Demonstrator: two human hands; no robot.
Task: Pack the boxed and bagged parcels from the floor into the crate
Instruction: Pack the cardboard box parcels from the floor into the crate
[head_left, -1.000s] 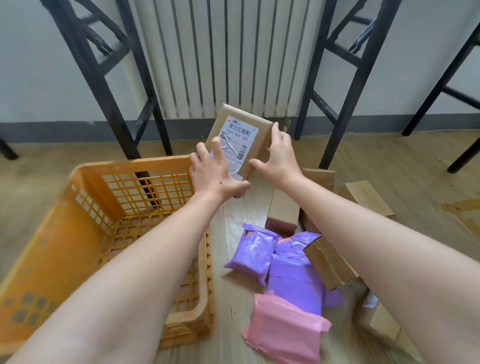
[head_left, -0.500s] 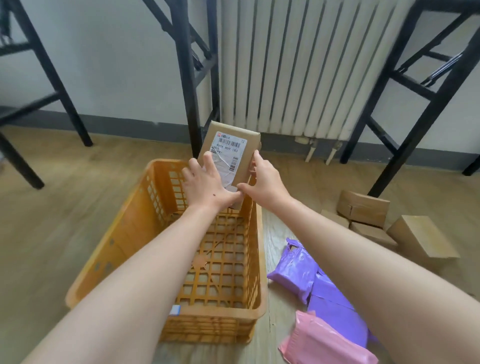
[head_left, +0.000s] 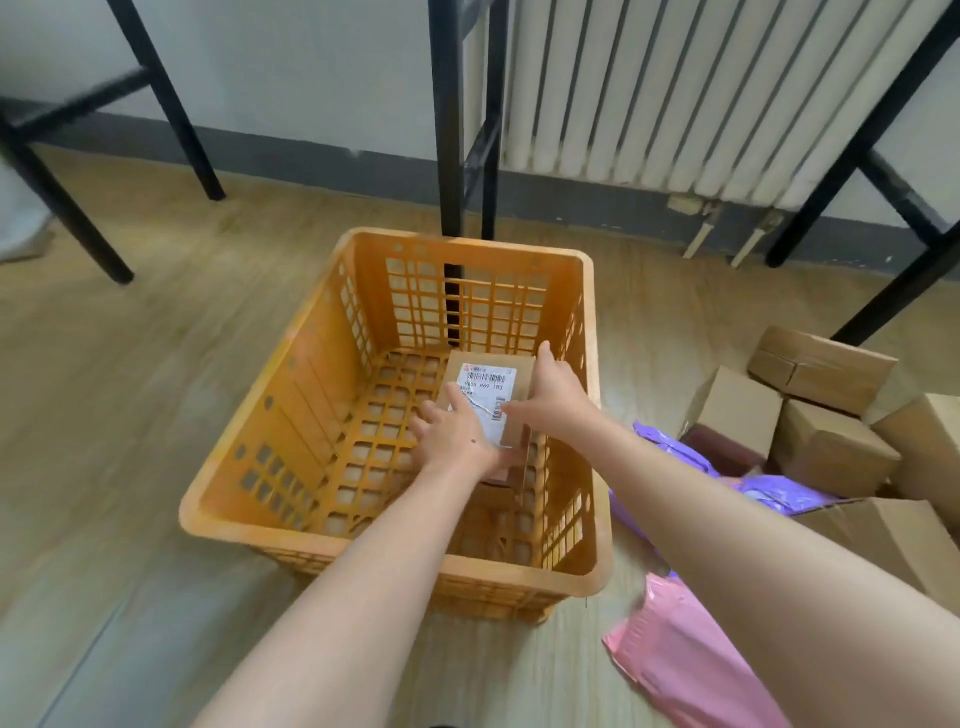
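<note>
An orange plastic crate (head_left: 291, 415) with lattice walls stands on the wooden floor. Inside it, near the far right corner, a brown cardboard box with a white barcode label (head_left: 485, 382) lies low over the crate bottom. My left hand (head_left: 452, 436) grips its near left edge and my right hand (head_left: 553, 397) grips its right side. On the floor right of the crate lie purple bags (head_left: 779, 493), a pink bag (head_left: 691, 670) and several cardboard boxes (head_left: 826, 447).
Black metal table legs (head_left: 457, 119) stand right behind the crate, with more legs (head_left: 171, 104) at the left and legs (head_left: 857, 150) at the right. A white radiator (head_left: 675, 88) hangs on the back wall. Bare wooden floor (head_left: 130, 389) stretches left of the crate.
Both hands have lowered the labelled box from above the crate's far rim down into the crate. The view has swung left and down, over the crate.
</note>
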